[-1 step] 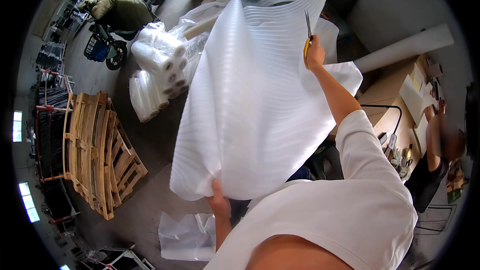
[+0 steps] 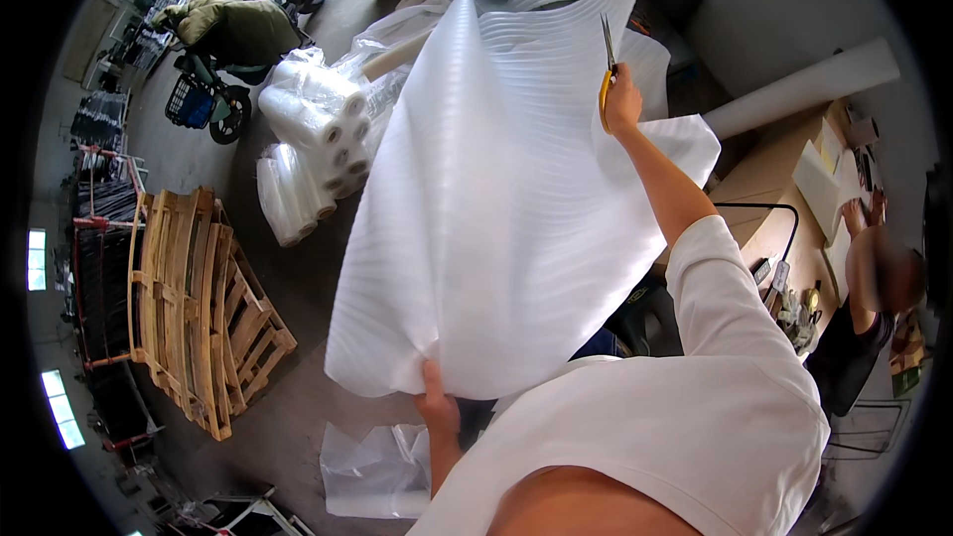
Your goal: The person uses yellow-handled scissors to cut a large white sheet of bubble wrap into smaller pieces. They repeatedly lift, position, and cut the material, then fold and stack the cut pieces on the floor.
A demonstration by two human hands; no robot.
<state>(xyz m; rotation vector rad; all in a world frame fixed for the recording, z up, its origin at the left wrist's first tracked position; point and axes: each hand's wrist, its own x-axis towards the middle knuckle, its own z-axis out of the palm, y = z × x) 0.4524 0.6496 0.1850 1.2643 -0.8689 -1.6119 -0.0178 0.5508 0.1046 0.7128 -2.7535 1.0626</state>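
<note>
Head view, our left hand [image 2: 437, 411] clamped on the near edge of a white sheet [image 2: 496, 228] spread before us, our right hand [image 2: 623, 103] gripping scissors [image 2: 604, 99] over its far right part, wrapped rolls [image 2: 306, 109] and pallets [image 2: 182, 296] to our left.

Your foam sheet [image 2: 496, 208] reads milky white, patterned with fine parallel ribs, and your scissors [image 2: 605, 89] show yellow handles with grey blades. Your shirt [image 2: 675, 417] is plain white, same as the long roll [image 2: 804, 89]; wrapped rolls [image 2: 308, 104] look glossy whitish. Beyond that you've got slatted yellow-brown pallets [image 2: 179, 303], an olive-green scooter cover [image 2: 243, 28], grey floor [image 2: 263, 447] and a co-worker's black top [image 2: 844, 362].
</note>
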